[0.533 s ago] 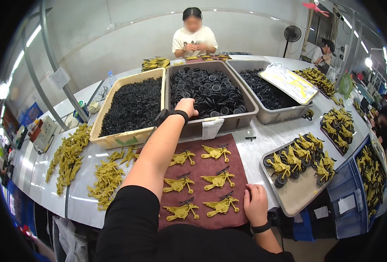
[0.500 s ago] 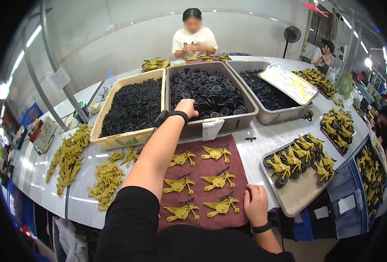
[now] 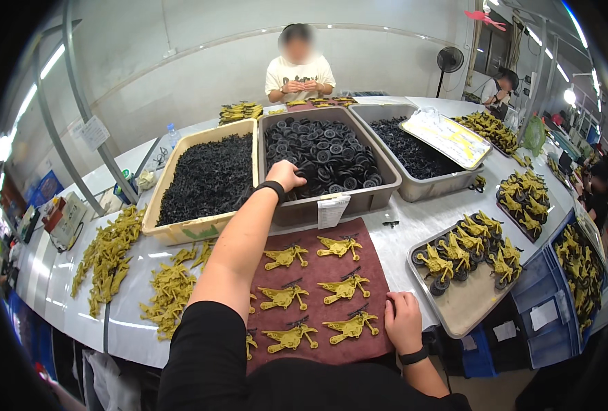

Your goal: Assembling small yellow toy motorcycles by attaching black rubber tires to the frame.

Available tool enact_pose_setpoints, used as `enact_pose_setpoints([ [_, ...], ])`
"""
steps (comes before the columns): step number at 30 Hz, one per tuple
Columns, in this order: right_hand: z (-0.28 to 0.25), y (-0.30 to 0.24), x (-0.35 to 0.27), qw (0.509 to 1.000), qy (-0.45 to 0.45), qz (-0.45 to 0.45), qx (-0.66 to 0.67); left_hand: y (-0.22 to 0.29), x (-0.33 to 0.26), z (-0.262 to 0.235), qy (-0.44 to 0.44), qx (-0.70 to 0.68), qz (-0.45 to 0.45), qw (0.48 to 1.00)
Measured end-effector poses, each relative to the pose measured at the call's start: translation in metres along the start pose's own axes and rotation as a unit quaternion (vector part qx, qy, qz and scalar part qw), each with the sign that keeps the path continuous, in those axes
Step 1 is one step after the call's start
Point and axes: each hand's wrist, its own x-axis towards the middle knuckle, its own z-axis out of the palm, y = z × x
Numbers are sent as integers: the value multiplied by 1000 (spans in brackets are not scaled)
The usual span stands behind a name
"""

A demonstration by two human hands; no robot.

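My left hand (image 3: 285,176) reaches over the near rim of a grey-brown bin (image 3: 292,214), into its heap of black toy wheels (image 3: 328,147). Its fingers are bent down among the wheels, and what they grip is hidden. On the right edge of a maroon cloth (image 3: 379,274) rests my right hand (image 3: 403,318), holding nothing, fingers loosely extended. Rows of yellow toy motorbike bodies (image 3: 345,289) with black parts at their tops lie on the cloth, several of them partly behind my left arm.
Left stands a cream bin (image 3: 180,235) of small black parts; right, a grey bin (image 3: 420,192) with a tray (image 3: 448,140) across it. Loose yellow parts (image 3: 108,257) lie left. A metal tray (image 3: 465,312) holds wheeled motorbikes. A person (image 3: 300,72) sits opposite.
My left hand has shifted slightly left within the wheel bin. The whole view has tilted a little. My right hand stays at the cloth's edge.
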Motion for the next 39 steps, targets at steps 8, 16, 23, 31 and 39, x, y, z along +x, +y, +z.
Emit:
enact_pose_setpoints([
  [8,-11,2,5,994,-48,41,84,4,-36,-48,-21,-293,-58,954],
  [16,-40,-30,70,985,-30,-23,165,34,-100,-56,-61,-544,-122,828],
  [23,20,-46,150,898,-183,-2,401,46,-162,-31,-175,-691,-155,684],
  [31,50,-74,148,824,-310,2,475,46,-204,-19,-179,-639,-136,735],
  [39,49,-93,130,935,-230,-75,260,48,-213,-1,-171,-663,-97,723],
])
